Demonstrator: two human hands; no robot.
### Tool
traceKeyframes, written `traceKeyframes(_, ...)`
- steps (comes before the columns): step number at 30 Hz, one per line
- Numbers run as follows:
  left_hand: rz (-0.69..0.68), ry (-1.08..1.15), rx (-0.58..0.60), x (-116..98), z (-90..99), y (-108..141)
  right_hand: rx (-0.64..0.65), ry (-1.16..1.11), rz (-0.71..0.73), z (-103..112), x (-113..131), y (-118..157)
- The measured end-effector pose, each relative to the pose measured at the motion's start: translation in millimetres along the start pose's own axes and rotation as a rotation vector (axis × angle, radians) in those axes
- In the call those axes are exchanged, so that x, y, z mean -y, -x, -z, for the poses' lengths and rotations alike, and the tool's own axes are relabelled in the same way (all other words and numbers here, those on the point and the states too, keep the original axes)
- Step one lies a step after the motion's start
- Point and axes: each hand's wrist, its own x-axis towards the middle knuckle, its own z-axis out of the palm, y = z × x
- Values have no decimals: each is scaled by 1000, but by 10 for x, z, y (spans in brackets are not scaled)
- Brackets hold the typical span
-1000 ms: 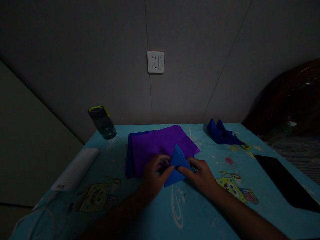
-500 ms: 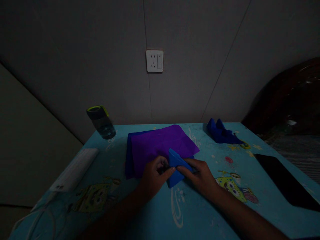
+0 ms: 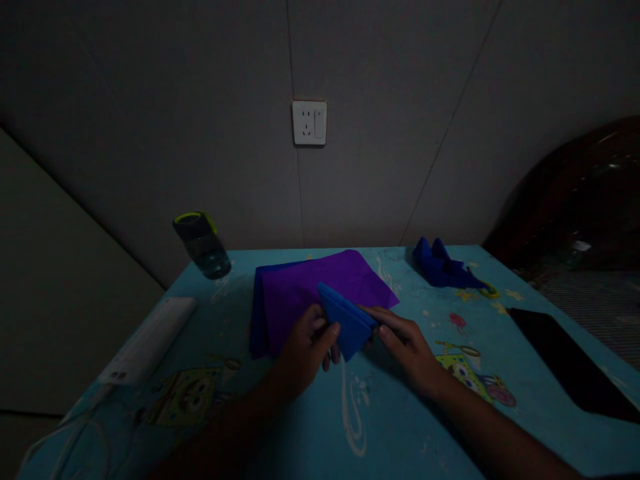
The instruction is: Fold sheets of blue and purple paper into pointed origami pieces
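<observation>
A folded piece of blue paper, roughly triangular with layered edges along its top, is held up over the table between both hands. My left hand pinches its left side, thumb in front and fingers behind. On the other side, my right hand grips the right corner between thumb and fingers. Just behind the hands lies a sheet of purple paper, on top of dark blue paper. The fingertips behind the folded paper are partly hidden.
A dark blue folded paper shape sits at the back right. At right lies a flat black object. A water bottle stands back left, near a white power strip with a cable. The patterned tablecloth meets the wall.
The folded blue paper has turned and shifted a little left and up. My right thumb has moved from its front face to the right corner; my left hand still grips the left side.
</observation>
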Motion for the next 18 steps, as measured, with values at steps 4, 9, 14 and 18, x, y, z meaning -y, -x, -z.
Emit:
traceKeyframes(4, 26, 190, -34, -21, 1, -34, 59, -55, -15, -1, -2, 14)
traceKeyframes(9, 124, 388, 40, 9, -27, -18, 20, -42, -16, -22, -65, 20)
traceKeyframes(14, 156, 423, 118, -7, -57, 11, 70, -96, -27, -28, -114, 44)
traceKeyframes(18, 166, 397, 120, -28, -69, 11, 142, -174, -58, -47, -76, 56)
